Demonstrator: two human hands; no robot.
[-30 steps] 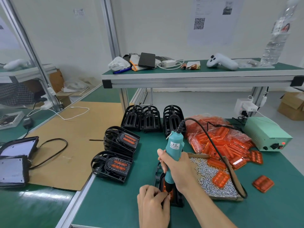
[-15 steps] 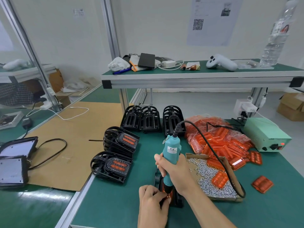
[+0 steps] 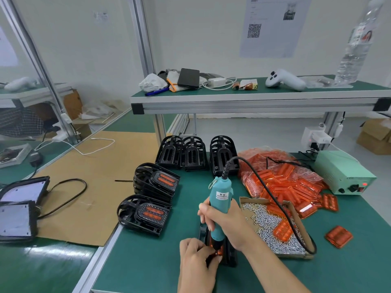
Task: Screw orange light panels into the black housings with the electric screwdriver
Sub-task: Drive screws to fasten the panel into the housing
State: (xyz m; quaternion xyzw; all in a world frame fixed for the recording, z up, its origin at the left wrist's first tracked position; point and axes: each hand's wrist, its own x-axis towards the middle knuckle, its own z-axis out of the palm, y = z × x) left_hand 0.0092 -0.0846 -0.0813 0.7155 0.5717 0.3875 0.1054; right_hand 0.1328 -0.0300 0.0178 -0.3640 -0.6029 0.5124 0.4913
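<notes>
Teal screwdriver [image 3: 219, 205]: gripped upright by the right hand [image 3: 227, 224], fingers wrapped round its body; tip down on the orange panel [image 3: 218, 250], lower centre of the frame.
Left hand [image 3: 195, 258]: fingers curled, pinching at the tip and panel.
Black housing [image 3: 229, 255]: flat on the green table [image 3: 148, 269], beneath both hands.
Finished housings [image 3: 146, 214]: stacked left of centre.
Screw tray [image 3: 275, 227]: right of the hands, touching the bag of panels [image 3: 281, 180].
</notes>
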